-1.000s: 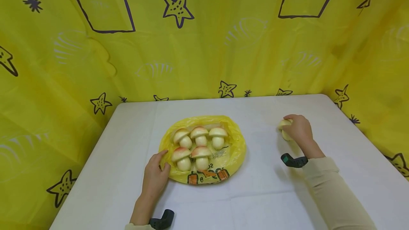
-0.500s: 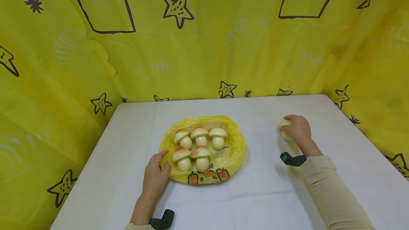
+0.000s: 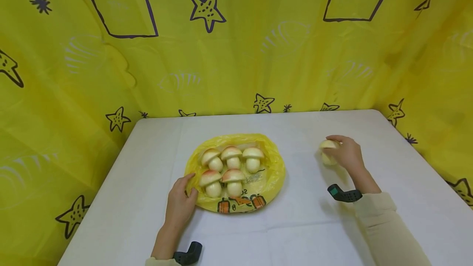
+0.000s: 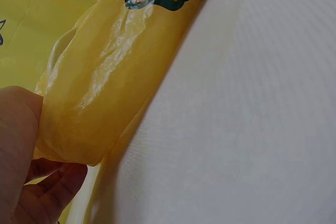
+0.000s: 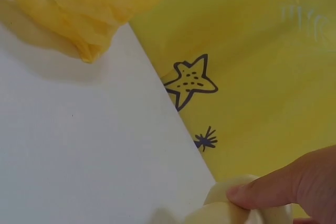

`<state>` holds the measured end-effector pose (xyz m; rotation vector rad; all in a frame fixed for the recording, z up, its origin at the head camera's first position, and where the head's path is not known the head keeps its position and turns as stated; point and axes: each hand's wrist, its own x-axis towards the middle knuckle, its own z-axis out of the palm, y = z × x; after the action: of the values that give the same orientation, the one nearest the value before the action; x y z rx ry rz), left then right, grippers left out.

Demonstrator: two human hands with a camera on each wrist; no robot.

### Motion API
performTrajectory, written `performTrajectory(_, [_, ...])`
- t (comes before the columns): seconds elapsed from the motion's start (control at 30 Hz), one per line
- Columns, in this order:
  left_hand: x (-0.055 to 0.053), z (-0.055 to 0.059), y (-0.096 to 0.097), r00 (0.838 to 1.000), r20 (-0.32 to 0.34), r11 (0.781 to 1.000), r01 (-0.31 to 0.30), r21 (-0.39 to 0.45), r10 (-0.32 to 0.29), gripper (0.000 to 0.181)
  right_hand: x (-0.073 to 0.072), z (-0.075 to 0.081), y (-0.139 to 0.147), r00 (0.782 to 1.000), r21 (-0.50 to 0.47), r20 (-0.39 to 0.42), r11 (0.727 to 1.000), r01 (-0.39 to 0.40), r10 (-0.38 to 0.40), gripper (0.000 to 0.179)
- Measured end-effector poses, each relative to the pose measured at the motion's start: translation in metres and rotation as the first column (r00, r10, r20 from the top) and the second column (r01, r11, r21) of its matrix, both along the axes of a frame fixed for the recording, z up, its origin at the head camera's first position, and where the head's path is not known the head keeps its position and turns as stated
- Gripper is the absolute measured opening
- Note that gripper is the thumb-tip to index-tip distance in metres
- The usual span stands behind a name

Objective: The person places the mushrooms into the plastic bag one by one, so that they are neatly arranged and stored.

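Note:
Several mushrooms, pale with a reddish tint on some caps, lie in two rows inside a yellow plastic bag [image 3: 274, 188] with its mouth spread wide. At the bag's left side my left hand [image 3: 180, 204] pinches the rim; in the left wrist view the thumb is on one side of the plastic bag [image 4: 105, 93] and curled fingers show below. Over on the right of the table, my right hand [image 3: 348, 154] grips another mushroom [image 3: 328, 144], cap away from me. The right wrist view shows my thumb pressed on this mushroom [image 5: 218, 214], partly cut off by the frame.
A white-covered table [image 3: 295, 233] carries everything. Behind it and along both sides hangs a yellow curtain [image 3: 236, 52] with starfish drawings. White table surface lies between the bag and my right hand.
My right hand and its mushroom have shifted slightly toward me, and the wrist sits a little lower. The left hand, the bag and the mushrooms in it stay put.

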<state>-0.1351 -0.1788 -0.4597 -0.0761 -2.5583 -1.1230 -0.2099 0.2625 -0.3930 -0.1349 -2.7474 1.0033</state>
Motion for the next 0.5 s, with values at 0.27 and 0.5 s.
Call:
performTrajectory(0.27, [0.000,0.000,0.000,1.000,0.001,1.000,-0.001,0.000,0.001,0.039,0.009,0.003,-0.008,0.999,-0.029,-0.036,0.999,-0.024,0.023,0.042])
performTrajectory(0.5, [0.000,0.000,0.001,1.000,-0.010,1.000,0.004,-0.004,-0.004,0.039,0.020,0.006,-0.016,0.997,-0.047,-0.053,0.998,-0.050,0.047,0.042])
